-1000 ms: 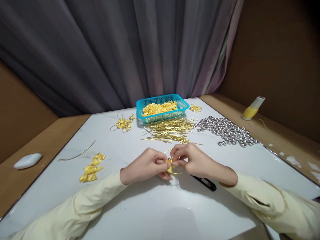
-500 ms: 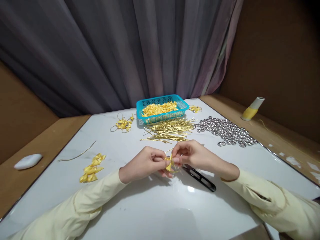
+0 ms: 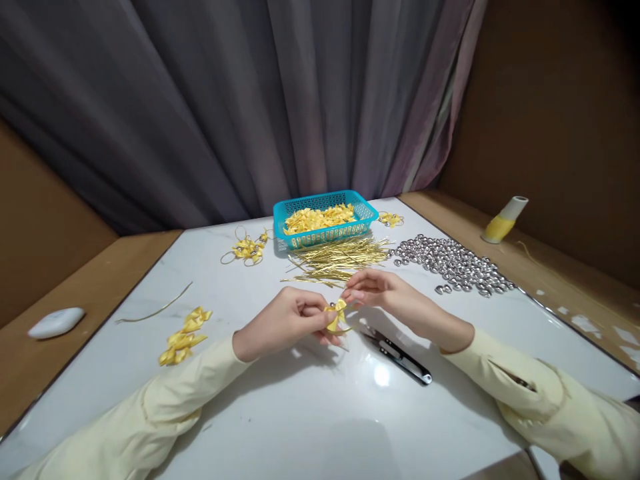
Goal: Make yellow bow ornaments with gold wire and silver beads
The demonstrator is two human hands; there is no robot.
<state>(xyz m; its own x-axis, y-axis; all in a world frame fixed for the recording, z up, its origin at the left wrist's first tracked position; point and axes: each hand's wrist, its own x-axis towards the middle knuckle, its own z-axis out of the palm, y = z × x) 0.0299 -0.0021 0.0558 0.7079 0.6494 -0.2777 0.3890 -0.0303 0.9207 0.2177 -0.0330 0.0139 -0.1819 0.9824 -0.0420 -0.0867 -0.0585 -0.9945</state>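
Observation:
My left hand [image 3: 295,320] pinches a yellow ribbon bow [image 3: 336,316] between thumb and fingers. A small silver bead shows at the top of the bow, and a thin gold loop curves below it. Just right of the bow is my right hand [image 3: 383,293], its thumb and fingertips drawn together; whatever they grip is too small to make out. Black thread snips [image 3: 403,360] lie on the white table below my right hand. Beyond both hands is a pile of gold wire ties [image 3: 340,260].
A blue basket [image 3: 325,238] of yellow bows stands at the back. Silver beads [image 3: 450,263] spread at right, beside a thread cone [image 3: 505,220]. Finished bow pieces [image 3: 249,251], loose yellow bows [image 3: 183,339], a single wire [image 3: 157,311] and a white oval object [image 3: 57,323] are at left.
My right hand has moved off the bow, slightly up and away, uncovering it. My left hand has shifted a little up and left, with the bow still in it.

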